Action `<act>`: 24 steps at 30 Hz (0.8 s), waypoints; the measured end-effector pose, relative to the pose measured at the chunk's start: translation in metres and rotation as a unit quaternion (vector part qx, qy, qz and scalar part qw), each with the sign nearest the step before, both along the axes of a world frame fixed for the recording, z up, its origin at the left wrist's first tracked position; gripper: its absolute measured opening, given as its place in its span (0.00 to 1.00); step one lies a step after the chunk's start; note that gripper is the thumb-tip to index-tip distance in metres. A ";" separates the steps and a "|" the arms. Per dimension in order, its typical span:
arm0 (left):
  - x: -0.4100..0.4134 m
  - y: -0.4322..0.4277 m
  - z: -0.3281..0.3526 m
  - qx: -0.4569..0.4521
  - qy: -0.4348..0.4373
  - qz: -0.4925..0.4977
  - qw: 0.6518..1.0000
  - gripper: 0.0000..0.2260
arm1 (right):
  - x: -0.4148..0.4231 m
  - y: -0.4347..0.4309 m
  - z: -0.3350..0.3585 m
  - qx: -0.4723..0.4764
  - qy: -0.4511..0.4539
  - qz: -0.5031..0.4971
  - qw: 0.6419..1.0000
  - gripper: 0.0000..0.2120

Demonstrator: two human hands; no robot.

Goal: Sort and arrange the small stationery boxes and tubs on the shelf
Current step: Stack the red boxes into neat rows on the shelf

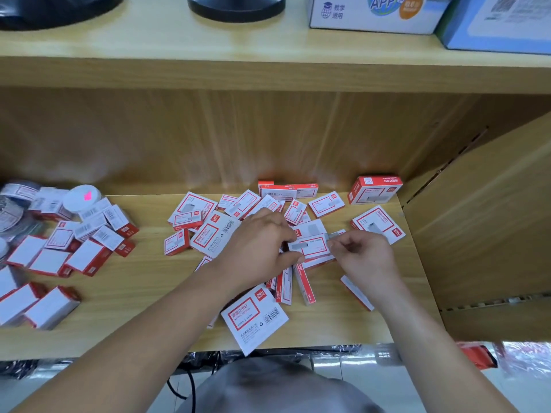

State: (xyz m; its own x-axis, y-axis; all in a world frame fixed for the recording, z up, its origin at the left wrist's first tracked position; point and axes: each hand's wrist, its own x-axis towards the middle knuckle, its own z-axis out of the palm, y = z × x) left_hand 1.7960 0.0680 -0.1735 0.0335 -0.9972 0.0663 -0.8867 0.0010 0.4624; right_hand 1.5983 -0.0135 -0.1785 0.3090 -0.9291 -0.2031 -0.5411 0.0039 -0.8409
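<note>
Several small red-and-white staple boxes lie scattered on the wooden shelf [143, 281]. My left hand [262, 245] grips the left end of a small stack of boxes [311, 247] in the middle of the pile. My right hand [362, 251] pinches the same stack at its right end. A larger flat box [255, 318] lies near the front edge under my left forearm. Another larger box [377, 223] lies to the right, and an upright box [374, 189] stands at the back right. On the left sits a second heap of boxes [71, 245] with round tubs [82, 198].
The shelf's right side wall [477, 222] stands close to the pile. An upper shelf [268, 70] carries a white carton [375, 13], a blue box and black round bases. Bare wood lies between the two heaps. Packaged goods show below the front edge.
</note>
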 end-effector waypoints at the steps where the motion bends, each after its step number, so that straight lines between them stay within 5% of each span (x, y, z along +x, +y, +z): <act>1: -0.002 0.001 -0.001 -0.002 -0.003 0.001 1.000 0.18 | 0.000 0.000 0.001 -0.006 0.008 0.009 1.000 0.08; 9: 0.021 0.005 -0.001 0.026 0.046 -0.049 0.997 0.18 | 0.002 0.002 0.000 -0.009 0.011 0.012 1.000 0.11; 21: 0.008 0.001 0.008 0.046 -0.030 -0.038 0.998 0.16 | 0.001 0.003 -0.011 -0.144 0.048 0.043 0.987 0.05; 24: -0.007 -0.006 0.016 0.026 -0.089 -0.010 0.996 0.22 | 0.000 0.006 -0.009 -0.145 0.039 0.040 0.988 0.05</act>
